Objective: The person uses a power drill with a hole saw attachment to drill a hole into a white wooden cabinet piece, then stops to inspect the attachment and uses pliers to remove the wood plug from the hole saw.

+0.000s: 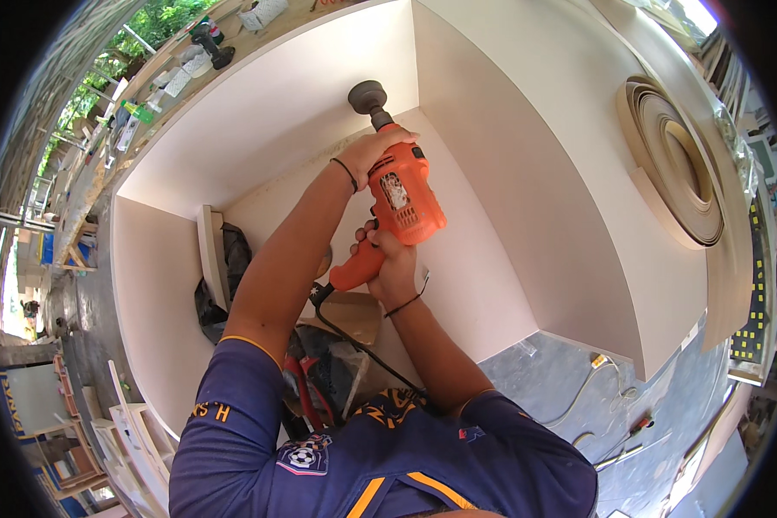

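Note:
An orange corded power drill [404, 192] is raised inside a white box-shaped cabinet [570, 198]. My left hand [367, 155] wraps round the drill's front housing, just behind the chuck. Lower down, my right hand [394, 263] grips the rear handle, with its fingers near the trigger. A dark round hole saw [368, 93] is fitted in the chuck and points at the cabinet's far white panel [319, 86]. Whether it touches that panel I cannot tell. From the handle a black cord [354, 342] runs down toward my body.
Red-handled pliers-like tools [306, 388] and dark bags [224, 268] lie in the cabinet before me. A coil of edge banding [669, 164] rests on the cabinet's right side. Cables [578, 388] trail over the grey floor at right. A cluttered workbench [160, 91] stands at far left.

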